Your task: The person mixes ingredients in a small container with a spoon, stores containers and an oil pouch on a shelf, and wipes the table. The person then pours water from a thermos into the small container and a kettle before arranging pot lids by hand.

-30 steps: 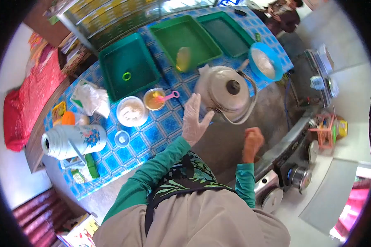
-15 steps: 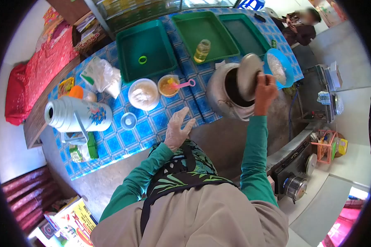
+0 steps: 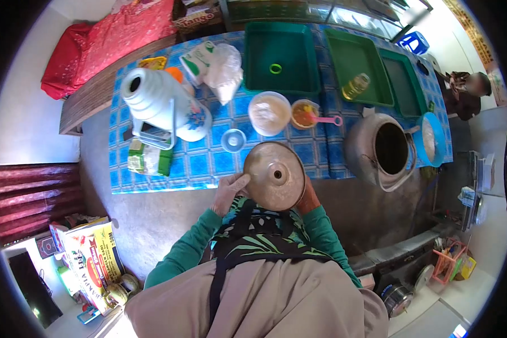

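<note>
A round, worn metal pot lid (image 3: 263, 186) is held in front of my body, its broad face with a dark central hole toward me. My left hand (image 3: 228, 192), in a thin clear glove, pinches its left edge with the thumb on top. My right hand (image 3: 310, 198) grips the lid's right edge, its fingers mostly hidden behind it. To the right, the metal pot (image 3: 359, 143) stands uncovered at the table edge, tilted in view with a dark interior. Just beyond the lid are a white bowl of flour-like powder (image 3: 269, 114) and a small blue cup (image 3: 233, 141).
A flowered thermos (image 3: 169, 107) and plastic bags (image 3: 219, 67) occupy the table's left side. Green trays (image 3: 281, 56) line the back, one with an oil bottle (image 3: 356, 86). A blue basin (image 3: 431, 139) adjoins the pot. A person (image 3: 462, 93) is at the far right.
The lid has come away from the pot's mouth, leftward to my body. My left hand, open and free before, now holds it too. The view has turned left.
</note>
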The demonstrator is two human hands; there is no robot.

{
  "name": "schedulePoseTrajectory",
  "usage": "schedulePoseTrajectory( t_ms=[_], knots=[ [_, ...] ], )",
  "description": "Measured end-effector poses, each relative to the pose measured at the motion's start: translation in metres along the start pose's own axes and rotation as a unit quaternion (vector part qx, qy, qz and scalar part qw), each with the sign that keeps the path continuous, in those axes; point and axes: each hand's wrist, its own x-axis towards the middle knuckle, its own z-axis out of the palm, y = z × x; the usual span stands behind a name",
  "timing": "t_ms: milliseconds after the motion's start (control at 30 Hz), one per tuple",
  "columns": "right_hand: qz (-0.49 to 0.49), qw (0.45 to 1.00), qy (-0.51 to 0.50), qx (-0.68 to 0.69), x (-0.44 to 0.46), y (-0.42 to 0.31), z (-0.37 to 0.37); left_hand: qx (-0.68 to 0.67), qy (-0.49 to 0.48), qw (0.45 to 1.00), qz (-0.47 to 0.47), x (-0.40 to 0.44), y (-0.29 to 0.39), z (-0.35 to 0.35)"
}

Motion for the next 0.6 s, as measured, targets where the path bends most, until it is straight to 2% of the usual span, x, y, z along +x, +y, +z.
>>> schedulePoseTrajectory(
  t_ms=[33,67,133,200,233,267,300,333,400,467,533,600],
  knots=[
    [-0.031,0.998,-0.034,-0.035,0.008,0.009,0.007,0.094,0.052,0.993,0.047,-0.009,0.005,-0.011],
    [-0.065,0.993,-0.065,-0.068,0.014,0.012,0.022,0.095,0.053,0.993,0.049,-0.023,0.021,-0.02],
    [-0.067,0.992,-0.072,-0.078,0.012,-0.003,0.081,0.177,0.17,0.955,0.167,-0.053,0.053,-0.047],
    [-0.214,0.954,-0.05,-0.202,0.049,0.018,0.125,0.178,0.293,0.915,0.215,-0.089,0.076,-0.089],
    [-0.254,0.93,-0.076,-0.256,0.051,0.018,0.152,0.209,0.33,0.886,0.249,-0.109,0.086,-0.114],
    [-0.295,0.898,-0.1,-0.31,0.05,0.011,0.183,0.298,0.36,0.831,0.302,-0.126,0.093,-0.143],
    [-0.383,0.853,-0.113,-0.336,0.048,0.009,0.218,0.381,0.399,0.758,0.347,-0.143,0.101,-0.171],
    [-0.466,0.798,-0.114,-0.363,0.049,0.015,0.249,0.507,0.415,0.638,0.404,-0.156,0.105,-0.201],
    [-0.514,0.747,-0.021,-0.421,0.072,0.05,0.284,0.449,0.519,0.617,0.386,-0.174,0.104,-0.255],
    [-0.471,0.752,-0.032,-0.459,0.118,0.094,0.297,0.174,0.562,0.709,0.389,-0.171,0.101,-0.288],
    [-0.366,0.849,-0.058,-0.377,0.139,0.105,0.311,0.11,0.565,0.723,0.384,-0.166,0.109,-0.296],
    [-0.423,0.848,-0.003,-0.318,0.142,0.113,0.324,0.027,0.546,0.751,0.37,-0.158,0.123,-0.295]
  ],
)
